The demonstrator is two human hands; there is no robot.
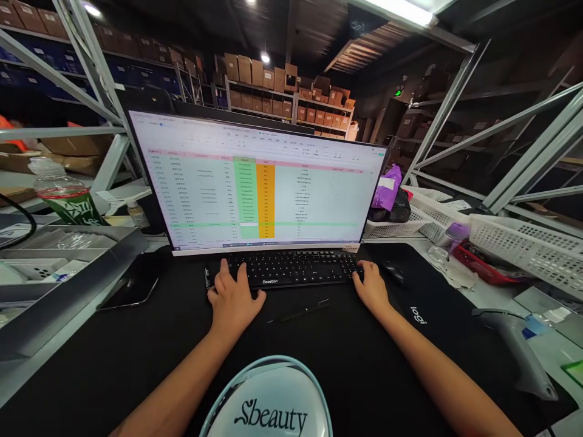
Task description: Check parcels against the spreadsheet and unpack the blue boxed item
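My left hand (234, 297) rests on the left end of a black keyboard (294, 267), fingers spread over the keys and holding nothing. My right hand (371, 285) lies at the keyboard's right end, fingers stretched onto the keys, empty too. A black mouse (392, 271) sits just right of that hand, untouched. Behind the keyboard stands a wide monitor (257, 182) showing a spreadsheet with a green and an orange column. A black pen (300, 311) lies on the black desk mat (401, 328) between my hands.
A dark phone (130, 285) lies left of the keyboard beside a grey tray (68, 267). A water bottle (64, 194) stands at the left. White baskets (523, 243) and a barcode scanner (519, 346) occupy the right. Shelves of cartons fill the background.
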